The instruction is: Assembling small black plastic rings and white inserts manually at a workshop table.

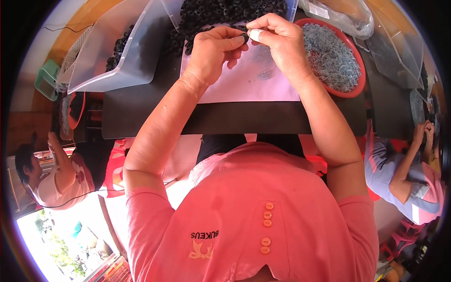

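Over a pale pink sheet (235, 87), my two hands meet at the fingertips. My left hand (209, 54) is closed, pinching a small black part (244, 37) between thumb and fingers. Right beside that part, my right hand (284, 47) has its thumb and index finger pressed together; a white wrap covers the thumb tip. Whatever the right fingers hold is too small to make out. Beyond the hands lies a heap of similar black parts (230, 10). A few tiny greyish pieces (265, 75) are scattered on the sheet between my wrists.
At my right stands a red basin (361, 75) full of small silvery-grey pieces, with a clear plastic bag (347, 19) behind it. A translucent bin (136, 61) with black parts is on the left of the dark table (235, 117). Other people sit at both sides.
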The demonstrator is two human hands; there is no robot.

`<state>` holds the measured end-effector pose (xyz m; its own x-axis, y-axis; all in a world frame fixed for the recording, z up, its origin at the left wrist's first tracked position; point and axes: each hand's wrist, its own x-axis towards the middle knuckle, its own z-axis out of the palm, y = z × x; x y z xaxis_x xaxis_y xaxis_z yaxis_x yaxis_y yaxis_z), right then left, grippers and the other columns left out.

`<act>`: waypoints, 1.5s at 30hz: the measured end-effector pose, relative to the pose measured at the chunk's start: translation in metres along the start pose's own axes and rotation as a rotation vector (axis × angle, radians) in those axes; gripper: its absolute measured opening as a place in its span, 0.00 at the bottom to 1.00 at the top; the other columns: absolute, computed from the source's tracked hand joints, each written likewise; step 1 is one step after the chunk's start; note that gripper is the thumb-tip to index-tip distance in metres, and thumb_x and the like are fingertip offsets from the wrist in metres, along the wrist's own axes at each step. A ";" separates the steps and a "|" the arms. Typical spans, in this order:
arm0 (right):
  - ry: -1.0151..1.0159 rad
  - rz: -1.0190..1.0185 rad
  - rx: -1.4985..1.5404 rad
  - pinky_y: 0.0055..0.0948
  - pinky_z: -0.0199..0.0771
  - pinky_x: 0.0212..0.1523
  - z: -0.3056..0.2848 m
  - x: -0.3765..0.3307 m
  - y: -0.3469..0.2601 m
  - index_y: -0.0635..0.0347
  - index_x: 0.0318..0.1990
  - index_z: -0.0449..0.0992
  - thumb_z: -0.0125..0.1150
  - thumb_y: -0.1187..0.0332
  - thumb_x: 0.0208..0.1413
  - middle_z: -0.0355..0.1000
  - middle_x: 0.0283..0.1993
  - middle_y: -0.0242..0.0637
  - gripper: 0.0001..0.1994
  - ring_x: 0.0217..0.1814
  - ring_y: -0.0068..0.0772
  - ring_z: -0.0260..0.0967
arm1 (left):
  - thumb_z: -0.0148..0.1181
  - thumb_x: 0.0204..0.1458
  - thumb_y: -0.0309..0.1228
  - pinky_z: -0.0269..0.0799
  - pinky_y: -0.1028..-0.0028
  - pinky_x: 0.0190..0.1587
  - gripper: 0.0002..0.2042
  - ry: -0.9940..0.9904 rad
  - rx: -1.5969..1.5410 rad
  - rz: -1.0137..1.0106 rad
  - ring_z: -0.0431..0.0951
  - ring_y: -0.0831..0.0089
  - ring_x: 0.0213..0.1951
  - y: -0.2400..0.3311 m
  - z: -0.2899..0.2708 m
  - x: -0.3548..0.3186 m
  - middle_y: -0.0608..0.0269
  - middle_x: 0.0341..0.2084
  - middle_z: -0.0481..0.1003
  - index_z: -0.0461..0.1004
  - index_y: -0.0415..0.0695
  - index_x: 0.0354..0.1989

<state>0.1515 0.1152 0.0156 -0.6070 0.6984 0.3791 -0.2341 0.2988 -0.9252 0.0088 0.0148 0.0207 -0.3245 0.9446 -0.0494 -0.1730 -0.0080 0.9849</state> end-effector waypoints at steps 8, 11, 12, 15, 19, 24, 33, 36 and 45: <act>-0.069 -0.236 -0.231 0.23 0.71 0.37 0.010 0.000 0.004 0.62 0.41 0.80 0.62 0.77 0.51 0.76 0.35 0.35 0.09 0.35 0.21 0.72 | 0.55 0.60 0.27 0.65 0.78 0.26 0.08 0.054 -0.061 0.045 0.71 0.76 0.24 0.006 -0.023 0.012 0.59 0.28 0.77 0.74 0.34 0.41; 0.017 -0.123 -0.270 0.17 0.71 0.44 0.005 0.002 0.006 0.59 0.50 0.78 0.58 0.78 0.56 0.76 0.36 0.28 0.14 0.38 0.16 0.70 | 0.55 0.60 0.26 0.66 0.76 0.28 0.08 0.149 -0.182 0.129 0.73 0.73 0.26 0.004 -0.045 0.021 0.57 0.29 0.76 0.73 0.33 0.40; 0.067 -0.129 -0.281 0.17 0.71 0.43 0.003 0.004 0.005 0.59 0.49 0.79 0.58 0.78 0.56 0.77 0.36 0.28 0.14 0.37 0.16 0.71 | 0.54 0.60 0.26 0.66 0.75 0.29 0.08 0.166 -0.232 0.150 0.73 0.73 0.27 0.001 -0.055 0.024 0.56 0.30 0.76 0.73 0.33 0.41; 0.044 -0.182 -0.499 0.18 0.71 0.39 -0.001 0.012 0.010 0.60 0.43 0.80 0.60 0.77 0.54 0.78 0.34 0.28 0.10 0.35 0.15 0.72 | 0.54 0.60 0.26 0.67 0.75 0.29 0.08 0.196 -0.283 0.158 0.73 0.71 0.28 -0.005 -0.067 0.023 0.55 0.31 0.76 0.73 0.33 0.41; -0.074 -0.244 -0.869 0.38 0.73 0.38 0.017 0.018 0.016 0.53 0.32 0.81 0.58 0.72 0.49 0.76 0.34 0.32 0.06 0.37 0.41 0.74 | 0.54 0.60 0.26 0.67 0.75 0.29 0.07 0.213 -0.362 0.148 0.73 0.71 0.28 -0.007 -0.077 0.021 0.56 0.30 0.75 0.72 0.33 0.40; -0.184 -0.427 -1.184 0.40 0.74 0.40 0.026 0.032 0.037 0.53 0.32 0.80 0.58 0.72 0.47 0.75 0.35 0.33 0.06 0.40 0.42 0.73 | 0.56 0.59 0.26 0.67 0.76 0.28 0.07 0.189 -0.331 0.140 0.73 0.74 0.26 0.002 -0.057 0.012 0.56 0.28 0.76 0.73 0.34 0.39; -0.240 -0.338 -1.248 0.45 0.73 0.39 0.030 0.033 0.038 0.59 0.32 0.78 0.55 0.76 0.47 0.76 0.37 0.42 0.07 0.38 0.48 0.75 | 0.58 0.56 0.25 0.68 0.77 0.25 0.07 0.251 -0.295 0.125 0.75 0.74 0.25 0.005 -0.042 0.007 0.57 0.26 0.77 0.76 0.34 0.39; -0.207 -0.205 -0.915 0.40 0.73 0.35 0.043 0.026 0.007 0.61 0.32 0.77 0.57 0.76 0.48 0.76 0.32 0.42 0.05 0.33 0.45 0.75 | 0.59 0.56 0.25 0.70 0.76 0.29 0.07 0.295 -0.274 0.110 0.76 0.72 0.27 0.002 -0.043 0.007 0.57 0.28 0.77 0.76 0.34 0.39; -0.169 -0.429 -0.510 0.29 0.71 0.35 0.075 0.003 -0.009 0.62 0.34 0.77 0.57 0.81 0.48 0.72 0.31 0.38 0.07 0.33 0.35 0.72 | 0.62 0.54 0.24 0.72 0.78 0.32 0.08 0.262 -0.399 0.230 0.76 0.75 0.30 -0.004 -0.038 0.007 0.61 0.29 0.77 0.77 0.33 0.39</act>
<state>0.0947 0.0659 0.0239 -0.6602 0.3516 0.6637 -0.1184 0.8239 -0.5542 -0.0280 0.0093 0.0096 -0.6085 0.7904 0.0701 -0.3938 -0.3775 0.8381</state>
